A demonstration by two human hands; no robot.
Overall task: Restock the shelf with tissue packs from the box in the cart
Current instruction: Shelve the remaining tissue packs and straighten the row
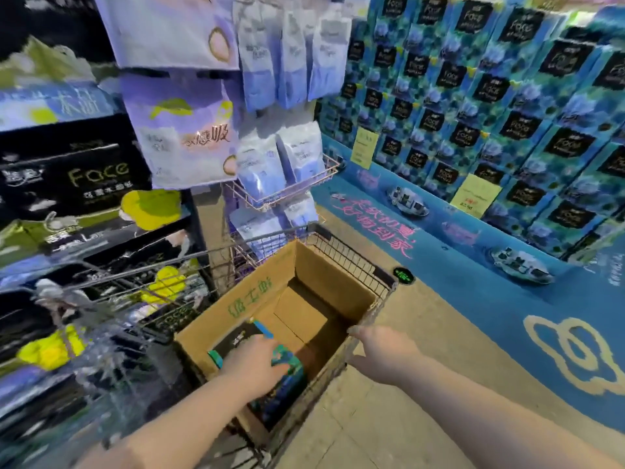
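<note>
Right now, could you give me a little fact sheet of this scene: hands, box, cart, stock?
left hand: inside the box, lying on a tissue pack; grip unclear
right hand: fingers straight, at the cart rim
box: open cardboard, in the cart, far end bare
tissue pack: black and blue, at the box's near end
on the right: blue packs stacked in rows

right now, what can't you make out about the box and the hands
Head view only:
- tissue pack: label mostly covered by the left hand.
- Packs beneath it: count hidden by that hand and the box wall.
- Left hand's grip: blurred.
- right hand: whether it grips the cart rim, blurred.
- lower shelf packs: smeared at the left edge.
</note>
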